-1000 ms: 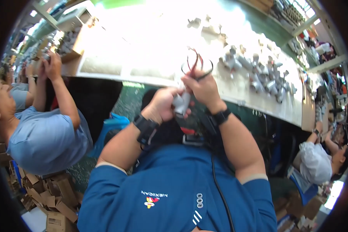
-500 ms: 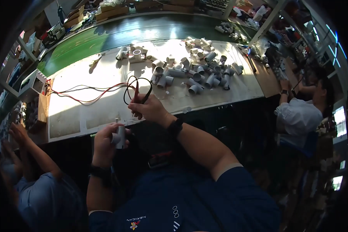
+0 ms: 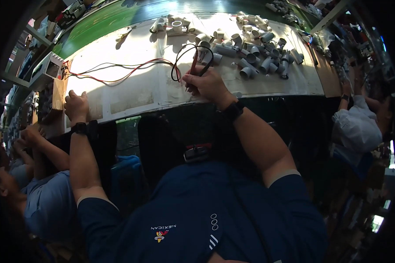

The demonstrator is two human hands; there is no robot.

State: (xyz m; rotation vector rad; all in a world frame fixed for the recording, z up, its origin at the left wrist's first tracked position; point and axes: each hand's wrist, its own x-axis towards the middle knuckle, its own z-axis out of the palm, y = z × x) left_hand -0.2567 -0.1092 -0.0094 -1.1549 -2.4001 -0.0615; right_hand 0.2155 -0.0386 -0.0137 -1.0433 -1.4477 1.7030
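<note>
In my right hand (image 3: 206,83), closed near the table's front edge, are the red and black test probes (image 3: 193,65). Their thin leads (image 3: 138,66) loop above the fingers and run left across the table to a pale instrument box (image 3: 48,70). My left hand (image 3: 76,105) is at the table's left front edge, beside a cardboard box (image 3: 57,94). Its fingers are loosely bent and slightly apart; no fitting shows in them, though the palm side is hidden. Grey-white plastic pipe fittings (image 3: 250,57) lie heaped right of centre on the pale tabletop (image 3: 131,98).
A green belt surface (image 3: 101,24) runs behind the table. Pliers-like tool (image 3: 125,34) lies at the back left. Co-workers sit at left, in a blue shirt (image 3: 50,197), and at right, in a white top (image 3: 357,125). A blue stool (image 3: 126,175) stands below.
My left hand has moved left to the table edge, and the white pipe fitting it held is out of sight. My right hand still grips the probes. The view has shifted.
</note>
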